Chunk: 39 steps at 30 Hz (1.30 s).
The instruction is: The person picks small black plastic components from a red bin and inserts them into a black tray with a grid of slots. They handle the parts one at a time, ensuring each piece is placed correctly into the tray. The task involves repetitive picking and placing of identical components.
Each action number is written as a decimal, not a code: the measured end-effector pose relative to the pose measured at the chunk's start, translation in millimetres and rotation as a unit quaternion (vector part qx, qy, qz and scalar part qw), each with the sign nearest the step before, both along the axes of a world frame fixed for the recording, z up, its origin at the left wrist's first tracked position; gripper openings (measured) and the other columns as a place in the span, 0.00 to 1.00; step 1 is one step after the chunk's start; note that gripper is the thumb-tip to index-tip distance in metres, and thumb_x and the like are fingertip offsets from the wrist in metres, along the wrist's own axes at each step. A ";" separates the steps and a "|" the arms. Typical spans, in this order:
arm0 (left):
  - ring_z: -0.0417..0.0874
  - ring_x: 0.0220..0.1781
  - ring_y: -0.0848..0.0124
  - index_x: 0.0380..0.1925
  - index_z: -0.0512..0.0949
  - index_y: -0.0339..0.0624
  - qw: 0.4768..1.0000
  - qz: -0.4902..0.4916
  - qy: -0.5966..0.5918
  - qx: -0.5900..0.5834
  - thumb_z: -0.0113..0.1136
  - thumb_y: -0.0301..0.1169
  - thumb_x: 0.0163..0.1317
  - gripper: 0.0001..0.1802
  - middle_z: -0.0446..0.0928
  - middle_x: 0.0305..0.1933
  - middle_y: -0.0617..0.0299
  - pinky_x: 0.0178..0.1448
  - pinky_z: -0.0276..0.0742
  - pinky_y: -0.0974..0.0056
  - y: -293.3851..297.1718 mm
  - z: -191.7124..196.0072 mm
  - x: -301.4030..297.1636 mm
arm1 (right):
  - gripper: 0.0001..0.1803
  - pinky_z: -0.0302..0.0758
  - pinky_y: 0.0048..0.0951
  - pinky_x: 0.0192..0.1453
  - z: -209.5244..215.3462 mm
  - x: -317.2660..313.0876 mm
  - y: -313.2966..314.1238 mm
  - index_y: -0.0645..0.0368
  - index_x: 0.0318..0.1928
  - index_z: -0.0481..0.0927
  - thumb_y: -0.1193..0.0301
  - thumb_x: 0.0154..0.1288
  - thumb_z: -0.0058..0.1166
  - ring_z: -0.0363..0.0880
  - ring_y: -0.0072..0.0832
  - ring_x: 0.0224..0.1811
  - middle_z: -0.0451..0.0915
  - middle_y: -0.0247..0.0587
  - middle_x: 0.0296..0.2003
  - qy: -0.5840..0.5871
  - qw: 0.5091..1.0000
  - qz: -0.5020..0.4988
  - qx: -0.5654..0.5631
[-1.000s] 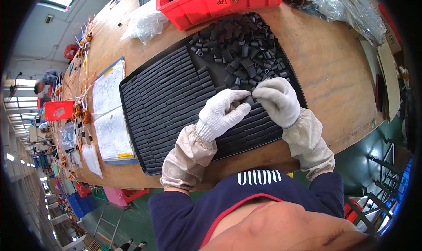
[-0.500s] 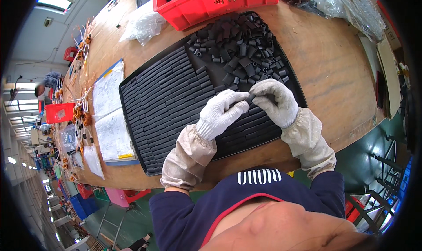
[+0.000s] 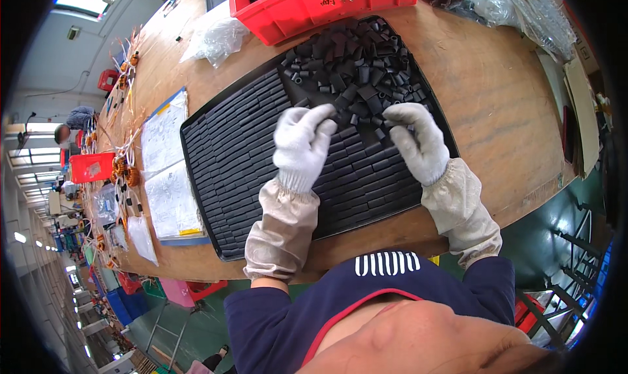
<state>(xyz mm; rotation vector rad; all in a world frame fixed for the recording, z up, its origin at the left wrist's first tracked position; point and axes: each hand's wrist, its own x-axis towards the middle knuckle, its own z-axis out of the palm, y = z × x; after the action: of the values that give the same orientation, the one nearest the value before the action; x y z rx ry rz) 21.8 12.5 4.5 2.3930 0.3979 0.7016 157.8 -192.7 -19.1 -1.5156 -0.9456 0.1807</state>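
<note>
Our hands have drawn apart since a moment ago, the left hand (image 3: 302, 145) and right hand (image 3: 418, 140) now each reaching, fingers curled, perhaps pinching, into the loose black pieces (image 3: 353, 63) heaped on the black tray (image 3: 229, 151) on the surface (image 3: 504, 112).

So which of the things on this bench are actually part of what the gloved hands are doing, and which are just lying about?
In use:
- white-gloved left hand and right hand, at the loose pile
- loose pile of small black tube pieces
- black ribbed plastic tray, filled with neat rows

Lying about:
- red plastic bin
- clear plastic bags
- printed paper sheets
- small red box
</note>
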 end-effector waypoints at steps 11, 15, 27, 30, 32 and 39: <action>0.74 0.68 0.47 0.43 0.90 0.56 0.956 0.065 0.047 0.281 0.74 0.27 0.50 0.18 0.75 0.65 0.52 0.65 0.74 0.45 14.5 -30.9 -2.9 | 0.22 0.79 0.31 0.60 -13.1 1.3 -0.6 0.63 0.66 0.76 0.80 0.74 0.57 0.84 0.28 0.51 0.86 0.43 0.49 0.050 0.998 -0.022 0.006; 0.73 0.69 0.47 0.42 0.90 0.55 0.954 0.062 0.041 0.291 0.71 0.23 0.49 0.19 0.74 0.67 0.53 0.66 0.74 0.45 12.3 -34.6 -3.8 | 0.19 0.79 0.30 0.58 -17.4 4.7 -0.7 0.63 0.62 0.78 0.82 0.73 0.58 0.84 0.27 0.49 0.86 0.43 0.49 0.039 0.999 -0.026 -0.027; 0.74 0.68 0.46 0.41 0.86 0.47 0.951 0.070 0.013 0.300 0.68 0.26 0.49 0.16 0.77 0.63 0.48 0.69 0.73 0.44 14.9 -46.4 -5.5 | 0.25 0.76 0.46 0.66 20.2 20.8 63.2 0.44 0.54 0.86 0.75 0.53 0.69 0.76 0.44 0.69 0.79 0.40 0.62 -0.451 0.864 0.047 -0.221; 0.74 0.69 0.46 0.43 0.86 0.47 0.951 0.083 0.010 0.297 0.67 0.29 0.53 0.15 0.79 0.64 0.47 0.70 0.73 0.44 13.6 -55.2 -4.0 | 0.27 0.72 0.49 0.70 6.2 28.7 78.7 0.44 0.58 0.85 0.74 0.54 0.66 0.69 0.47 0.75 0.75 0.45 0.69 -0.485 0.829 0.087 -0.264; 0.73 0.71 0.48 0.44 0.86 0.48 0.947 0.095 0.015 0.308 0.66 0.31 0.59 0.12 0.78 0.65 0.49 0.72 0.71 0.44 12.6 -61.1 -2.1 | 0.26 0.70 0.52 0.73 -0.2 34.1 85.6 0.45 0.56 0.86 0.73 0.53 0.65 0.66 0.48 0.77 0.74 0.46 0.71 -0.527 0.789 0.103 -0.299; 0.71 0.74 0.51 0.48 0.86 0.50 0.951 0.140 0.044 0.271 0.63 0.35 0.65 0.13 0.77 0.69 0.52 0.77 0.67 0.46 15.2 -92.1 4.6 | 0.19 0.70 0.52 0.73 8.8 35.5 101.1 0.49 0.46 0.86 0.72 0.49 0.68 0.69 0.44 0.75 0.77 0.39 0.66 -0.557 0.783 0.110 -0.255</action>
<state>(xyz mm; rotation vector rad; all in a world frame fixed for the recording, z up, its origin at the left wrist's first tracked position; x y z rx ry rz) 26.4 27.7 -87.6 2.9275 0.6617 0.9261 193.3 -91.6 -10.3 -2.0132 -2.1581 -0.3971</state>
